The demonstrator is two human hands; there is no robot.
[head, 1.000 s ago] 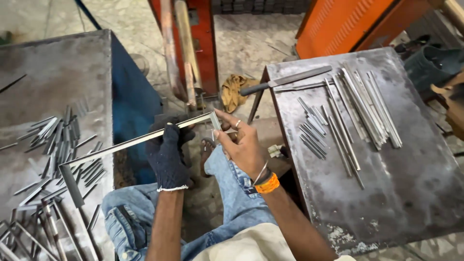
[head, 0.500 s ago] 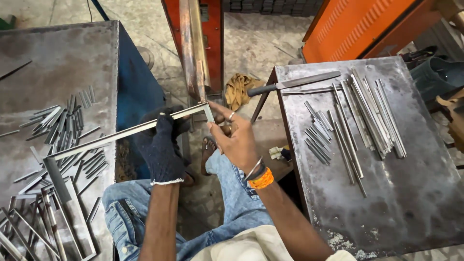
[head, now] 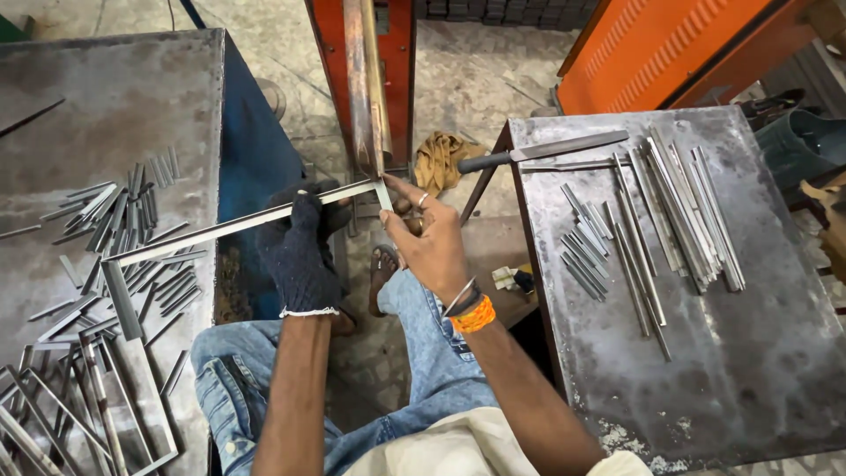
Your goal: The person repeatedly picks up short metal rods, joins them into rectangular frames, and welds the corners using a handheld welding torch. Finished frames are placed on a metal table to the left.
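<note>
My left hand (head: 300, 251), in a dark glove, grips a long flat metal strip (head: 229, 226) that has a short bent leg at each end. My bare right hand (head: 429, 238), with an orange band on the wrist, pinches the strip's right corner, close under a rusty vertical bar (head: 366, 84) in an orange frame. The strip's left end reaches over the left metal table (head: 106, 106).
Several short metal pieces (head: 132, 220) and bent frames (head: 79, 397) lie on the left table. The right metal table (head: 705, 370) carries several long strips (head: 679, 203) and a flat file (head: 538, 152). A tan rag (head: 438, 160) lies on the floor between them.
Both hands have carried the strip upward and slightly right, so its right corner now sits against the base of the vertical bar. The view has tilted a little.
</note>
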